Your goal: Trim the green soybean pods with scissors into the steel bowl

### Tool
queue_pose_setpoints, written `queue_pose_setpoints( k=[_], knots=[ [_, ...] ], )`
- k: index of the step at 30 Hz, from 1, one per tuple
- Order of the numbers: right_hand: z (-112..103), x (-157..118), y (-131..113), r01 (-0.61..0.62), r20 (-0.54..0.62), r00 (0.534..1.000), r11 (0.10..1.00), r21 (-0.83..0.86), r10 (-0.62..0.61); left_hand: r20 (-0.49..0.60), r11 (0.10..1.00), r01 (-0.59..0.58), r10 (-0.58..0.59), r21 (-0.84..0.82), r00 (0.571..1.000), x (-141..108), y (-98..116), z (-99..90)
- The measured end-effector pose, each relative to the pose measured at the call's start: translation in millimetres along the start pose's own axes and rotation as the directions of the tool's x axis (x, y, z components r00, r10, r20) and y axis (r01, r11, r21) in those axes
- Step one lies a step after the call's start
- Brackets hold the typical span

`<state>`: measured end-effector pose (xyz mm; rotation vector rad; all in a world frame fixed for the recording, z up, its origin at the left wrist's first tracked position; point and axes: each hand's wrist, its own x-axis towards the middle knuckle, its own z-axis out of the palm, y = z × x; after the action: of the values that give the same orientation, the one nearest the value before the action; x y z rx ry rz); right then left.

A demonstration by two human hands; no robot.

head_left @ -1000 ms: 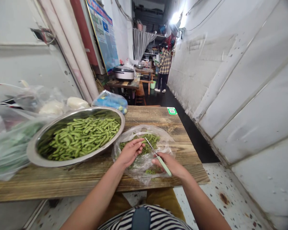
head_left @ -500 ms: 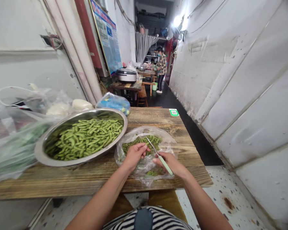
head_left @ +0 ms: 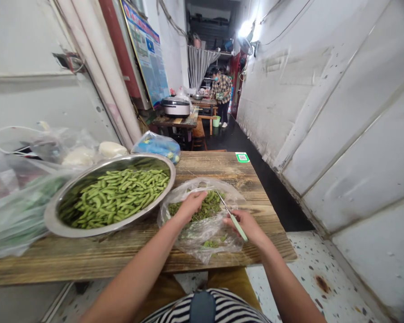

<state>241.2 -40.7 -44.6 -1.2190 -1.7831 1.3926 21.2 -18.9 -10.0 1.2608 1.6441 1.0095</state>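
Right hand (head_left: 248,224) grips the scissors (head_left: 239,228), angled so the tips reach the pods (head_left: 210,208); left hand's (head_left: 191,206) in there, grip unclear.

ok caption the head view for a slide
Left hand at a clear bag, right hand holding a green-handled tool, metal bowl of green pods alongside.

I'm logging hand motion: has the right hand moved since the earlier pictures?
Yes, slightly rightward: the right hand is now farther from the steel bowl of green pods.
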Motion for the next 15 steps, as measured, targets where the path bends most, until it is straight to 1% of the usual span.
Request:
queue_pose_setpoints(
  k=[1, 2, 3, 4, 5, 6, 7, 9, 12, 15],
  knots=[
    [0, -1, 0, 0.005, -0.011, 1.0, 1.0, -0.005, -0.005, 0.012, 0.969, -0.06, 0.059, 0.238, 0.998, 3, 2, 5.7],
    [-1, -2, 1, 0.008, -0.022, 1.0, 1.0, -0.011, -0.009, 0.031, 0.886, -0.106, 0.103, 0.452, 0.994, 4, 5, 11.7],
    [-1, -3, 1, 0.013, -0.035, 0.999, 1.0, -0.02, -0.013, 0.054, 0.772, -0.136, 0.131, 0.621, 0.99, 5, 7, 17.6],
    [-1, -3, 2, 0.018, -0.048, 0.999, 0.999, -0.03, -0.019, 0.081, 0.655, -0.156, 0.143, 0.739, 0.986, 6, 10, 23.2],
    [-1, -4, 3, 0.023, -0.06, 0.998, 0.999, -0.042, -0.025, 0.097, 0.555, -0.16, 0.142, 0.817, 0.985, 6, 12, 28.1],
    [-2, -4, 5, 0.028, -0.07, 0.997, 0.998, -0.055, -0.032, 0.099, 0.48, -0.153, 0.136, 0.864, 0.986, 6, 13, 32.2],
    [-2, -4, 7, 0.033, -0.076, 0.996, 0.997, -0.069, -0.038, 0.1, 0.433, -0.146, 0.128, 0.889, 0.987, 7, 14, 35.2],
    [-2, -5, 10, 0.039, -0.08, 0.996, 0.995, -0.092, -0.047, 0.095, 0.405, -0.138, 0.124, 0.904, 0.988, 10, 13, 38.1],
    [-2, -5, 13, 0.043, -0.08, 0.995, 0.992, -0.122, -0.053, 0.083, 0.423, -0.125, 0.116, 0.898, 0.99, 18, 11, 35.8],
    [-2, -4, 13, 0.042, -0.082, 0.995, 0.989, -0.138, -0.054, 0.09, 0.443, -0.131, 0.111, 0.887, 0.99, 24, 10, 29.3]
  ],
)
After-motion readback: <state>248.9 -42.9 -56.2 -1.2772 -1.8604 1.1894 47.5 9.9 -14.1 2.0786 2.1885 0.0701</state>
